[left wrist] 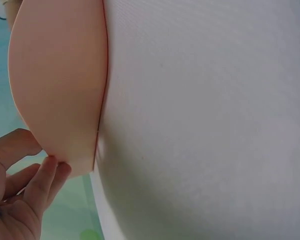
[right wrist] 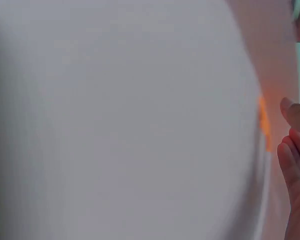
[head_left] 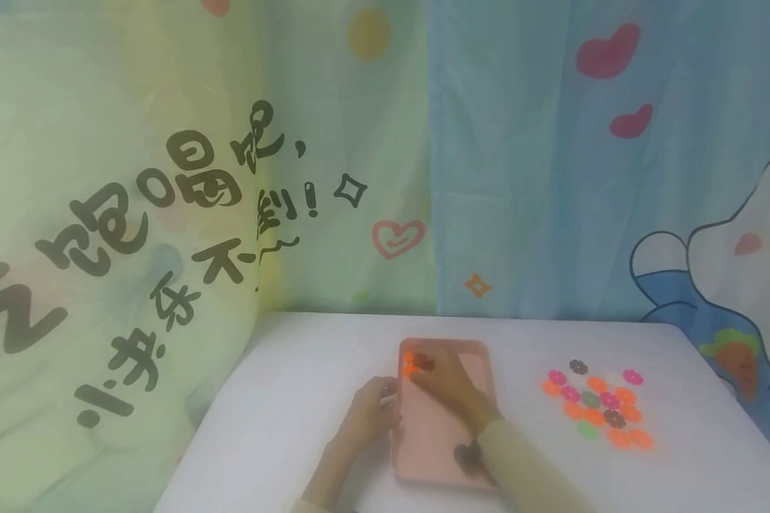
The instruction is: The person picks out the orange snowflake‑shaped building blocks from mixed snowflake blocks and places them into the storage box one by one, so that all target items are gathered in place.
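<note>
A pink rectangular tray (head_left: 433, 442) lies on the white table. My left hand (head_left: 370, 415) is at its left side; in the left wrist view the thumb and fingertips (left wrist: 51, 161) pinch the edge of the tray. Over the tray's far left part, my right hand (head_left: 448, 381) reaches in with its fingers close to orange flower-shaped pieces (head_left: 410, 358). The right wrist view shows the thumb and fingers (right wrist: 286, 152) apart, with nothing visible between them, and an orange piece (right wrist: 264, 122) beside the tray wall. Part of the tray is hidden under the right forearm.
To the right of the tray lies a loose group of flower-shaped pieces (head_left: 593, 417) in orange, pink, green and brown. Patterned curtains (head_left: 346, 271) hang behind the table (head_left: 295, 399) and along its left side. A dark shape (head_left: 468, 456) shows near the right sleeve.
</note>
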`<state>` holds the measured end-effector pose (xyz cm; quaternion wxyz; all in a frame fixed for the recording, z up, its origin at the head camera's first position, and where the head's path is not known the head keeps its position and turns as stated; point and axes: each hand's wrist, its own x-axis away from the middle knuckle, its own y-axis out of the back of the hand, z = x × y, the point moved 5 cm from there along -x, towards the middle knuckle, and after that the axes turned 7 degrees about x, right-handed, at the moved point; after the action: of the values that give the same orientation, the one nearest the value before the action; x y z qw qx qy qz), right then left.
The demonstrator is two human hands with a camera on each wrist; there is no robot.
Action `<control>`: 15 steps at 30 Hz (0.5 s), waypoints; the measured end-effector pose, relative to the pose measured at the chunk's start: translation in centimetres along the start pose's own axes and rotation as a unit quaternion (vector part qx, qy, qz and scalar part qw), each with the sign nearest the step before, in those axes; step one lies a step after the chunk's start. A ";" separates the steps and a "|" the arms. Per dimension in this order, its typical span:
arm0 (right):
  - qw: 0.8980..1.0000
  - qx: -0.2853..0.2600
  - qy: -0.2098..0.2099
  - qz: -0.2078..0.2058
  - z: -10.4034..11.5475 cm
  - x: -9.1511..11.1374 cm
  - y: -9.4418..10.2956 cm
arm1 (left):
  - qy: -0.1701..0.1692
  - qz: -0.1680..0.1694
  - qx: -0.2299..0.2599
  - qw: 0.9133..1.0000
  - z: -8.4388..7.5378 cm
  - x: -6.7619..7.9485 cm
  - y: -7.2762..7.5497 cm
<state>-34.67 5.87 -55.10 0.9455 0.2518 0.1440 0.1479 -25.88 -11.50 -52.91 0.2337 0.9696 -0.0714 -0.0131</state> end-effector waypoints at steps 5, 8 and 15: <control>0.998 0.041 -0.035 -0.032 0.6 -0.2 2.4 | 0.005 0.000 0.004 1.000 0.0 0.2 -0.1; 0.995 0.031 -0.079 -0.046 0.9 -0.4 4.6 | 0.009 0.000 0.007 1.000 -0.1 0.3 -0.2; 0.988 0.082 0.085 -0.095 2.0 -0.7 10.6 | 0.018 -0.002 0.007 1.000 0.0 0.4 -0.2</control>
<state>-36.86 13.59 -47.80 0.9158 0.3000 0.2588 0.0662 -25.45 -11.36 -53.03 0.2279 0.9715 -0.0650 0.0046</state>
